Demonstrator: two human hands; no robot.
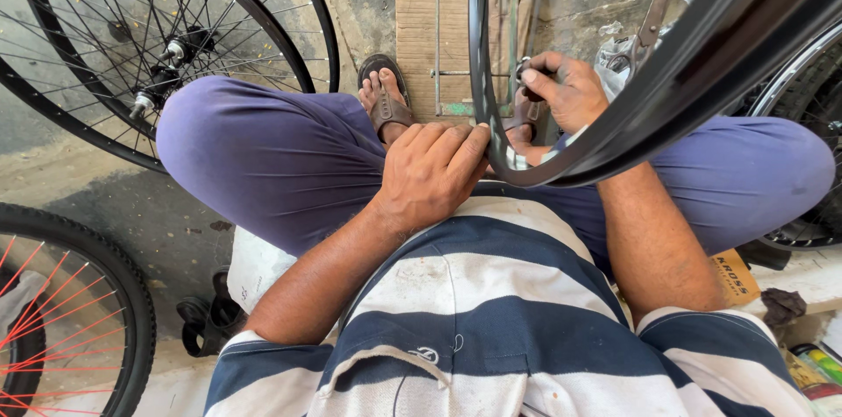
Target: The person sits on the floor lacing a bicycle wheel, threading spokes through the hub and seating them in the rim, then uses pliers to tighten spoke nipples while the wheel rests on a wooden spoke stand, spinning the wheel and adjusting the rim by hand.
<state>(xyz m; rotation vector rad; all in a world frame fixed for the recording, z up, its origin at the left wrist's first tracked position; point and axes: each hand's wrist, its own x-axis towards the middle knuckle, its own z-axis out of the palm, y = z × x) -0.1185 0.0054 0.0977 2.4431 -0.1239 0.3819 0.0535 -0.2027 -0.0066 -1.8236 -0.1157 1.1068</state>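
- Concrete floor [132, 206], stained, forms the work area; the person sits cross-legged on it, facing a wooden board [417, 22].
- Rim [500, 154]: a black bicycle rim stands upright between the knees, its lowest arc at the lap, spokes running up from it.
- Left hand [430, 173]: laid flat over the rim's near edge, fingers closed against it, bracing.
- Right hand [570, 91]: closed on a small dark tool [531, 84] at the spokes inside the rim; what kind of tool cannot be told.
- Step in hand, as judged: working a spoke fitting with the rim held steady. A further fitting would call for the rim to be turned under the left hand.
- Edges: the rim's right arc crosses close to the camera, hiding part of the right forearm.
- Room: tight. Spoked wheels [175, 49] lean at left, a wheel with red spokes [61, 320] lies lower left, another wheel [807, 119] at right. Shears [653, 18] lie beyond the right hand.
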